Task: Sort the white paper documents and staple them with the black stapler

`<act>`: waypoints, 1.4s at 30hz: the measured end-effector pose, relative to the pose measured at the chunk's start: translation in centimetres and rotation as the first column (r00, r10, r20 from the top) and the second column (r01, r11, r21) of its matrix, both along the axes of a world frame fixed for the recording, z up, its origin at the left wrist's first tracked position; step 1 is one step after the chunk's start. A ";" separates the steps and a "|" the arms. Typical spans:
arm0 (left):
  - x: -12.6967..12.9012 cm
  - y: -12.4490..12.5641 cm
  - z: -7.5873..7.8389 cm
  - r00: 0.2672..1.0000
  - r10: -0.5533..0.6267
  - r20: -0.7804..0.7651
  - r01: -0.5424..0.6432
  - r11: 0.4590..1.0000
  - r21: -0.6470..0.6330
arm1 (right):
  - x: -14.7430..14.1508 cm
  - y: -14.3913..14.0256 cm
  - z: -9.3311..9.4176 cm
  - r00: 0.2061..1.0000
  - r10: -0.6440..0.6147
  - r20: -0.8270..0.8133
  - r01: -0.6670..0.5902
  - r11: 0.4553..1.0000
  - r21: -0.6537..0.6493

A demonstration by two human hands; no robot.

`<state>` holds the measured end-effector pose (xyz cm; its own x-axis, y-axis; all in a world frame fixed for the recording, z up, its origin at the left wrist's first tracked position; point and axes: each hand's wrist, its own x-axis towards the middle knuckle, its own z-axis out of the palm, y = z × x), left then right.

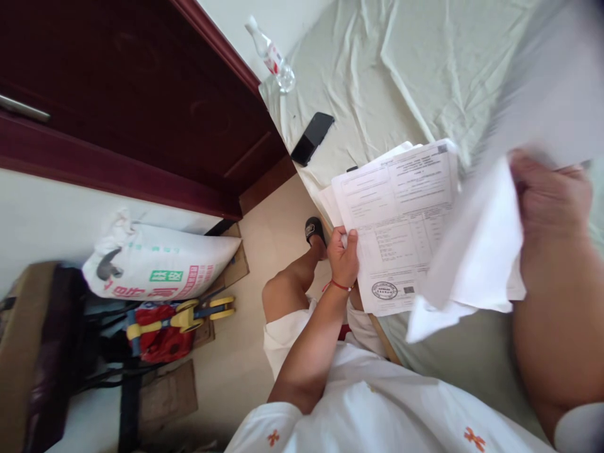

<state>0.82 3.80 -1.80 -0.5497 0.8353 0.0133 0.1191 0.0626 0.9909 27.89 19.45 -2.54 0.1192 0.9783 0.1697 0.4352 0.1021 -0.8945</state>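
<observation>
My left hand [343,255] grips the lower left edge of a stack of printed paper forms [396,214], with a round stamp near the bottom of the top sheet. A red string sits on that wrist. My right hand [550,195] is raised close to the camera and holds several blank-looking white sheets [476,264], which are blurred and lifted away from the stack. The papers hang over the edge of a bed with a pale green sheet [377,75].
A black phone [312,138] lies on the bed near its edge. A plastic bottle [271,55] lies at the bed's far corner. A dark red door [141,94] stands left. On the floor sit a white printed sack [160,261], a toy and cardboard.
</observation>
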 end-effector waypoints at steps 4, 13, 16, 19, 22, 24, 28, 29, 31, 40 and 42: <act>-0.2 0.0 0.2 0.997 0.010 -0.075 -0.013 0.999 -0.031 | -1.5 -1.6 2.3 0.937 0.031 -0.349 -0.051 0.998 -0.049; -0.3 -0.1 -0.5 0.987 0.002 -0.161 -0.003 1.000 -0.008 | -0.8 -1.5 1.6 0.954 0.225 -0.197 -0.274 0.921 -0.277; -0.3 -0.1 -0.4 0.988 -0.012 -0.154 0.012 1.000 -0.001 | -1.1 -1.6 2.0 0.960 0.226 -0.163 -0.265 0.925 -0.274; -0.3 -0.1 -0.2 0.988 -0.011 -0.156 0.011 1.000 0.002 | -1.4 -1.6 2.5 0.959 0.229 -0.167 -0.266 0.932 -0.247; -0.2 -0.1 -0.1 0.987 0.004 -0.160 -0.005 1.000 -0.005 | -1.4 -1.5 2.5 0.959 0.222 -0.178 -0.259 0.939 -0.225; -0.2 -0.1 -0.1 0.989 0.012 -0.148 -0.012 1.000 -0.002 | -1.3 -1.4 2.4 0.973 0.182 -0.140 -0.214 0.939 -0.268; -0.2 -0.1 -0.2 0.998 0.044 -0.040 -0.044 0.999 0.001 | -1.5 -1.4 2.6 0.994 0.082 -0.070 -0.101 0.939 -0.330; -0.2 -0.1 -0.2 0.998 0.054 -0.012 -0.054 0.999 0.003 | -1.6 -1.5 2.8 0.996 0.056 -0.076 -0.077 0.946 -0.316; -0.1 -0.1 -0.2 0.997 0.067 0.028 -0.067 0.998 0.004 | -1.9 -1.6 3.3 0.995 0.000 -0.100 -0.027 0.963 -0.269; -0.2 -0.1 -0.4 0.999 0.013 0.032 -0.015 0.999 0.051 | -2.0 -1.4 3.3 0.936 -0.142 -0.322 0.081 0.977 -0.196; -0.2 0.0 -0.4 0.999 0.010 0.032 -0.012 0.996 0.083 | -2.0 -1.3 3.4 0.891 -0.181 -0.416 0.101 0.973 -0.208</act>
